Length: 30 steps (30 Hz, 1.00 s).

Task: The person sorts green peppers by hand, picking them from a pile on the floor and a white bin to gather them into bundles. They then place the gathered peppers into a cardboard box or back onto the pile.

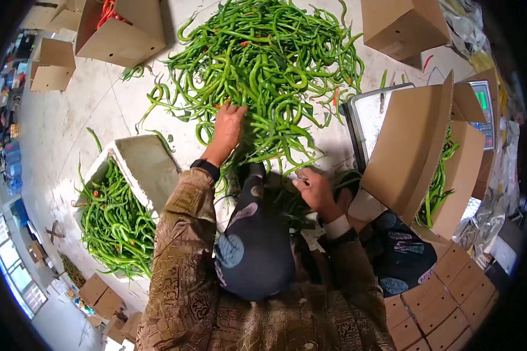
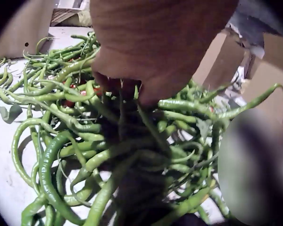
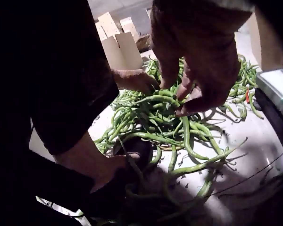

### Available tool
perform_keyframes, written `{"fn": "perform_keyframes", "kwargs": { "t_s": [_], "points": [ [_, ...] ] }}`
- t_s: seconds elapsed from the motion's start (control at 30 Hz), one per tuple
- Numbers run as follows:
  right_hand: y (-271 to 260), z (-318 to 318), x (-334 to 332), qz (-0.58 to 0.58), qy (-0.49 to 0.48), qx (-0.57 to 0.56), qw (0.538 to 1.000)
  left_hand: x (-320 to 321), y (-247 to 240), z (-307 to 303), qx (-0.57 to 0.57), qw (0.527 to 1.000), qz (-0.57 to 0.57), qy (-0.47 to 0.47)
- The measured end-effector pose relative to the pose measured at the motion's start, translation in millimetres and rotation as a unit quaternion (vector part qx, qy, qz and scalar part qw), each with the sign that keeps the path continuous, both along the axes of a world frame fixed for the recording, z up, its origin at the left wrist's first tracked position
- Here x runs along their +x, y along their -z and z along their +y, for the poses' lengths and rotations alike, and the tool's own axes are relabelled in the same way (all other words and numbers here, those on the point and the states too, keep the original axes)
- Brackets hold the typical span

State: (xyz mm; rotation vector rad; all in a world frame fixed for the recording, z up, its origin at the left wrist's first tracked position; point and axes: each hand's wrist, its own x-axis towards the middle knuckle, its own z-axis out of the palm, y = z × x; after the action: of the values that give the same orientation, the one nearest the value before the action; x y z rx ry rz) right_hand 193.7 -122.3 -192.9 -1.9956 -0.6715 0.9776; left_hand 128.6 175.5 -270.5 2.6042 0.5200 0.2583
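Note:
My left hand (image 1: 228,126) reaches into the near part of a big heap of long green chili peppers (image 1: 269,64) on the floor. Seen from the left wrist, its fingers curl down around green chili peppers (image 2: 148,120), whose thin ends show under the hand. My right hand (image 1: 314,190) hovers low at the near right edge of the heap, its fingers loosely bent. From the right wrist view, thumb and fingertips (image 3: 183,112) come close over a curved green pepper (image 3: 160,99), with no pepper plainly gripped.
A white foam box (image 1: 120,149) full of green peppers stands at left. At right a cardboard box (image 1: 407,146) holding peppers sits by a scale with a display (image 1: 482,108). More cartons (image 1: 123,38) stand beyond, one holding red peppers (image 1: 108,11). Stacked cartons (image 1: 445,298) lie lower right.

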Motion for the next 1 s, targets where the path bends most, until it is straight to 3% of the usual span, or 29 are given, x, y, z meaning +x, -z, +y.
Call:
{"fn": "perform_keyframes", "kwargs": {
  "t_s": [0.07, 0.13, 0.2, 0.27, 0.37, 0.4, 0.47, 0.53, 0.63, 0.67, 0.73, 0.8, 0.83, 0.87, 0.9, 0.93, 0.97, 1.0],
  "points": [
    [13.4, 14.9, 9.6, -0.036, 0.019, -0.03, 0.999, 8.1, 21.5, -0.7, 0.117, 0.986, 0.116, 0.035],
    [30.2, 26.2, 17.5, -0.038, 0.037, -0.011, 0.999, 5.0, 35.2, -0.9, 0.11, 0.984, 0.127, 0.061],
    [41.8, 33.2, 22.2, -0.029, 0.041, -0.017, 0.999, 7.3, 2.9, -8.6, 0.082, 0.994, 0.017, 0.072],
    [45.9, 34.6, 24.2, -0.017, 0.048, -0.019, 0.999, -3.0, -30.0, -10.6, 0.046, 0.997, 0.002, 0.068],
    [57.2, 19.8, 25.0, 0.025, 0.066, -0.035, 0.997, -41.4, -76.1, -5.9, -0.195, 0.96, -0.157, -0.127],
    [60.2, 14.8, 25.2, 0.082, 0.092, -0.023, 0.992, -52.0, -103.3, -0.9, -0.241, 0.925, -0.202, -0.212],
    [90.2, 1.3, 22.0, 0.06, 0.085, -0.025, 0.994, -68.6, -161.0, 23.3, -0.336, 0.854, -0.188, -0.349],
    [91.5, 1.0, 22.9, 0.06, 0.078, -0.033, 0.995, -109.0, -198.3, 42.3, -0.246, 0.898, -0.076, -0.356],
    [67.5, 16.3, 30.0, 0.04, 0.135, -0.035, 0.989, -176.5, -230.3, 48.9, -0.195, 0.917, -0.07, -0.339],
    [88.0, 11.8, 30.9, 0.001, 0.142, -0.022, 0.99, -212.9, -234.7, 57.0, -0.187, 0.917, -0.06, -0.347],
    [74.4, 19.6, 40.4, -0.058, 0.167, -0.012, 0.984, -283.0, -253.3, 71.8, -0.077, 0.913, 0.177, -0.36],
    [84.0, 18.2, 48.2, -0.091, 0.188, -0.019, 0.978, -318.2, -257.0, 65.3, 0.116, 0.862, 0.401, -0.288],
    [89.0, 17.8, 52.0, -0.123, 0.205, -0.024, 0.971, -319.6, -256.7, 47.5, 0.187, 0.868, 0.389, -0.246],
    [92.6, 19.0, 55.2, -0.122, 0.207, -0.025, 0.97, -298.0, -253.9, 31.5, 0.151, 0.891, 0.343, -0.258],
    [96.1, 21.2, 58.4, -0.139, 0.163, -0.063, 0.975, -268.9, -248.0, 15.8, 0.145, 0.916, 0.307, -0.213],
    [98.5, 22.2, 60.3, -0.157, 0.117, -0.1, 0.976, -242.5, -233.7, 0.1, -0.077, 0.938, 0.203, -0.27],
    [104.0, 22.9, 58.5, -0.158, 0.116, -0.102, 0.975, -221.9, -213.5, -8.3, -0.201, 0.947, 0.133, -0.212],
    [112.3, 25.9, 55.3, -0.171, 0.104, -0.102, 0.974, -180.1, -201.0, -21.1, -0.245, 0.94, 0.144, -0.19]
  ]
}}
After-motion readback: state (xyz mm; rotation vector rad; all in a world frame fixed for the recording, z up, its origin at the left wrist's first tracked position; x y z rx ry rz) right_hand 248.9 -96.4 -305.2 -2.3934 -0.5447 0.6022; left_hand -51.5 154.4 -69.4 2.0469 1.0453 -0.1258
